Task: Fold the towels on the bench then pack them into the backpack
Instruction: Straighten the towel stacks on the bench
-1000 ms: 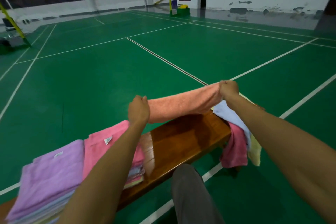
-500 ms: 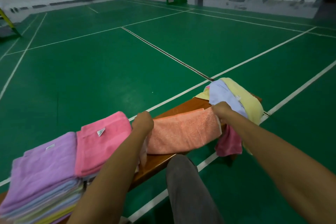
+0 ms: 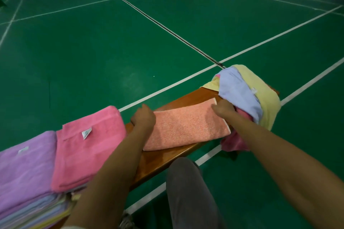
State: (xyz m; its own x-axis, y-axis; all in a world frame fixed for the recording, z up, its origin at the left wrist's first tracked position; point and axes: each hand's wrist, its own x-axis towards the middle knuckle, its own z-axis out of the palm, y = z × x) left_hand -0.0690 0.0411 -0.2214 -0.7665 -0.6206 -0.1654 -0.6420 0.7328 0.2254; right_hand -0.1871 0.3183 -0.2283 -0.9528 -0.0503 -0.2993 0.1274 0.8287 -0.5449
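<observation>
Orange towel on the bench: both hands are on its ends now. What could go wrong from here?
The loose pile of unfolded towels already drapes over the bench end beside the right hand; a careless pull there could drag it to the floor. The orange towel has its near edge close to the bench's front edge, so the next fold might tip it off. The left hand works right beside the pink stack and could nudge it.

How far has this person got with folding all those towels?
Done: two stacks of folded towels, topped by the purple towel and the pink towel. In hand: the orange towel lies flat on the bench under the left hand and right hand. Left: the loose pile at the bench end. No backpack is in view.
</observation>
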